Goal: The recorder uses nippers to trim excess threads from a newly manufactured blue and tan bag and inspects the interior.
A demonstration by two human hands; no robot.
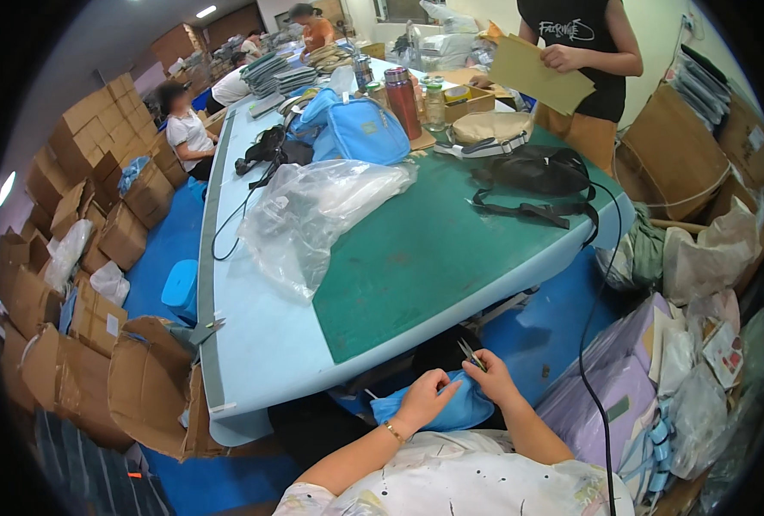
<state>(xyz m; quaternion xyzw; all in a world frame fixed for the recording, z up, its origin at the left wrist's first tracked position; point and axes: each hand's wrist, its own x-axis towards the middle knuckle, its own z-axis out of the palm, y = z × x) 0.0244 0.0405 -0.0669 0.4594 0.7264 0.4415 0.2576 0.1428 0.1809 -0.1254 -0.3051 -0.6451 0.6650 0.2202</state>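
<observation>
A piece of bright blue fabric (451, 414) lies across my lap, just below the table's near edge. My left hand (428, 398) is closed on its upper edge, fingers bent and thumb pointing toward my other hand. At the right side of the fabric, my right hand (490, 377) is closed round small thread snips (469, 351). Their pointed metal blades stick up past the fingers and stand a little apart. The fabric's underside is hidden, and its exact kind cannot be made out.
A large table (261, 361) with a green mat (399, 267) fills the middle. On it lie a clear plastic bag (313, 215), a blue bag (360, 129) and a black bag (541, 172). A black cord (582, 344) hangs right. Cardboard boxes (154, 378) crowd the left; co-workers are beyond.
</observation>
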